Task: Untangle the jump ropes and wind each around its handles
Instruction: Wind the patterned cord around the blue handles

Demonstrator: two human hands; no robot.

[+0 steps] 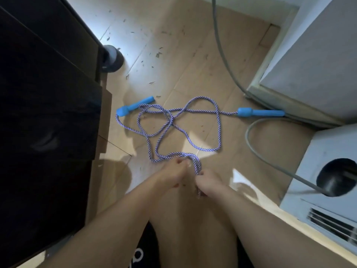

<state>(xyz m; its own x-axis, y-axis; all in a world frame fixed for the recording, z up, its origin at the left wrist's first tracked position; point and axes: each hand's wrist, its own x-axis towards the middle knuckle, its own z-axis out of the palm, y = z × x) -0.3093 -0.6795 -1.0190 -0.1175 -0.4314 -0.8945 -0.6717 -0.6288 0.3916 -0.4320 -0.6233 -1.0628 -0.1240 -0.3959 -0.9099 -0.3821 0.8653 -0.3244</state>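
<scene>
**Gripping the near loops of the jump rope on the floor**

Looking down through the head camera, I see the jump rope (172, 120) sprawled in crossing loops over the wooden floor (193, 55), its striped blue-and-white cord running away from my hands. One blue handle (135, 108) lies at the far left beside the dark cabinet (48, 113); the other blue handle (260, 112) lies far right, just beside a grey hose (228, 60) and a white appliance (318, 64).

Both forearms reach forward and down, the hands close together at the rope's nearest bend. My left hand (173, 176) has its fingers curled over the strands there. My right hand (209, 183) is closed around a bunch of doubled cord, and a short length shows below its grip.
</scene>
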